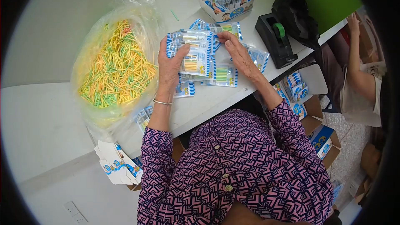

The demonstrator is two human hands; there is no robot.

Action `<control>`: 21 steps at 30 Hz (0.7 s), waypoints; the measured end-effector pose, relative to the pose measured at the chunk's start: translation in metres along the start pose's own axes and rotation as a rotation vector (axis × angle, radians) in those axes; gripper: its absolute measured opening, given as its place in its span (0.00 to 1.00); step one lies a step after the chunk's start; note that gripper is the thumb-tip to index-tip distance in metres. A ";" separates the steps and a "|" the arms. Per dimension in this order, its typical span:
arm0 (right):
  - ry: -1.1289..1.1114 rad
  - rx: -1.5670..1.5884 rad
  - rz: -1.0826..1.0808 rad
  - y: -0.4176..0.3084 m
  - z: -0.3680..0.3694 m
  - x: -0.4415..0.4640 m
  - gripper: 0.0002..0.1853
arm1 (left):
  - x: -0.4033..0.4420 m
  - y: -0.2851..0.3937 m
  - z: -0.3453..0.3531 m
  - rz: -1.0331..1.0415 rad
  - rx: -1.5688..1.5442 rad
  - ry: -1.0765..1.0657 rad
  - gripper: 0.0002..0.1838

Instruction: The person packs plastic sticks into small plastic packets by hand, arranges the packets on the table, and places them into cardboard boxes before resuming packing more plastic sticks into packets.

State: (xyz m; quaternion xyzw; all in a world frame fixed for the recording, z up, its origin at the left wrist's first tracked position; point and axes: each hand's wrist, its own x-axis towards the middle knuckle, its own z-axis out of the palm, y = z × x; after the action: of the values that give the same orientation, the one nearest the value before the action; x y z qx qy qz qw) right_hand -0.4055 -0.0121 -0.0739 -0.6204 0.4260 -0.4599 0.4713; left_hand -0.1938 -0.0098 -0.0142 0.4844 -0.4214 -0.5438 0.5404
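My left hand point(171, 64) grips a small stack of clear packets point(196, 64) with blue-striped edges and yellow sticks inside, its thumb on top. At the stack's right side is my right hand point(241, 58), its fingers curved and its fingertips close to the packets' edge; whether they touch cannot be made out. Under and around the stack more packets lie on the white table, one with green sticks point(222, 75) below and another point(257, 58) to the right beyond my right hand.
A plastic bag of coloured sticks point(121, 66) stands left. Behind are a box of filled packets point(234, 14) and a black tape dispenser point(275, 43) beside a black bag point(296, 14). Cartons point(321, 141) stand below right, near another person's arm point(354, 54).
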 end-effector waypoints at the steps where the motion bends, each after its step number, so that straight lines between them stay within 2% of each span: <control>1: 0.000 0.002 0.001 0.000 0.000 0.001 0.24 | 0.001 0.000 -0.001 -0.001 0.001 0.000 0.33; 10: 0.022 0.050 -0.019 0.004 0.000 0.002 0.21 | 0.010 0.032 -0.002 0.041 -0.094 -0.024 0.29; 12: 0.026 0.042 -0.017 0.002 0.002 -0.001 0.20 | 0.012 0.040 0.000 0.018 -0.142 0.043 0.28; 21: 0.058 -0.077 -0.068 -0.040 -0.011 -0.003 0.14 | 0.055 0.085 0.030 0.084 -0.190 -0.026 0.33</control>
State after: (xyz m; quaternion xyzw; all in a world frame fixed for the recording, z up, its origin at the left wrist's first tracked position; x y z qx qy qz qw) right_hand -0.4135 -0.0041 -0.0339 -0.6386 0.4357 -0.4767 0.4184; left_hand -0.2052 -0.0722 0.0705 0.4057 -0.3949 -0.5644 0.6008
